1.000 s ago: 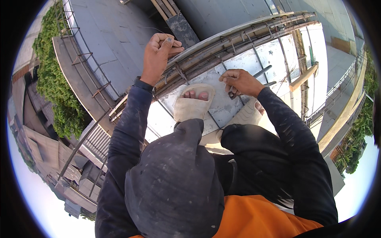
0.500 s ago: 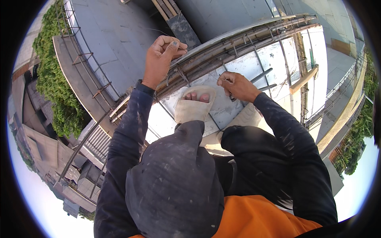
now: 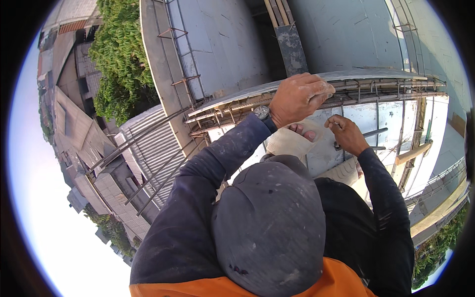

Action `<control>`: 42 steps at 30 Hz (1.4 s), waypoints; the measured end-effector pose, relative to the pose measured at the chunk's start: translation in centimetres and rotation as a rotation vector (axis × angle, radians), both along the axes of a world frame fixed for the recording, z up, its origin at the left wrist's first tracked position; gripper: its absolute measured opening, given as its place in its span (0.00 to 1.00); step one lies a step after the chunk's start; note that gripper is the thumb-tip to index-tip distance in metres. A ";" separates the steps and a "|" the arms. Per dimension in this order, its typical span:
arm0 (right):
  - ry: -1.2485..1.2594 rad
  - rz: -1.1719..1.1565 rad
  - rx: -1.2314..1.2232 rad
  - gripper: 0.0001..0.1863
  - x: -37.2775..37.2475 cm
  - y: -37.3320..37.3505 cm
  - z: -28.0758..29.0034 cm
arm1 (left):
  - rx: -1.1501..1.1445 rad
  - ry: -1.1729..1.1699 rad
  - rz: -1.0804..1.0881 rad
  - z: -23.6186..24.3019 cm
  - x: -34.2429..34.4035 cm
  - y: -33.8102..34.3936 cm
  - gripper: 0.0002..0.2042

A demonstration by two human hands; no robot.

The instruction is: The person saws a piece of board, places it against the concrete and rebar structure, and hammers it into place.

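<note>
My left hand (image 3: 303,99), with a watch at the wrist, is closed in a pinch above the rebar bundle (image 3: 368,90). A thin wire stood out by this hand a moment earlier; the fingers hide it now. My right hand (image 3: 348,134) is lower and to the right, thumb and fingers pressed together. Below its palm shows the end of a dark metal tool (image 3: 338,146), mostly covered. Between and below the hands, my left foot in a cream covering (image 3: 287,142) with bare toes rests on the white panel (image 3: 316,156).
Two dark rods (image 3: 375,132) stick out right of my right hand. A wooden piece (image 3: 413,153) lies farther right. Beyond the rebar is a deep recess with a grey post (image 3: 291,48). At left, past the edge, are corrugated roofing (image 3: 151,148) and trees (image 3: 121,64) below.
My left hand has moved right along the rebar, closer to my right hand. The right hand stays near the foot. The whole view has shifted, so the scene sits farther right.
</note>
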State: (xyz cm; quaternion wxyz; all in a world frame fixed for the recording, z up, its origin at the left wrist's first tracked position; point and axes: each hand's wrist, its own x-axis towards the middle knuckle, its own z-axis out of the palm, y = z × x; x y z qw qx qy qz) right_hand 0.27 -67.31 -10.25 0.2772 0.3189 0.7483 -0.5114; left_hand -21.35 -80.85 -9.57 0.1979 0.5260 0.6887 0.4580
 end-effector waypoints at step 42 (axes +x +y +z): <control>0.079 0.017 0.158 0.16 -3.0 -2.5 -2.1 | -0.635 -0.541 0.161 -3.1 2.7 -2.5 0.18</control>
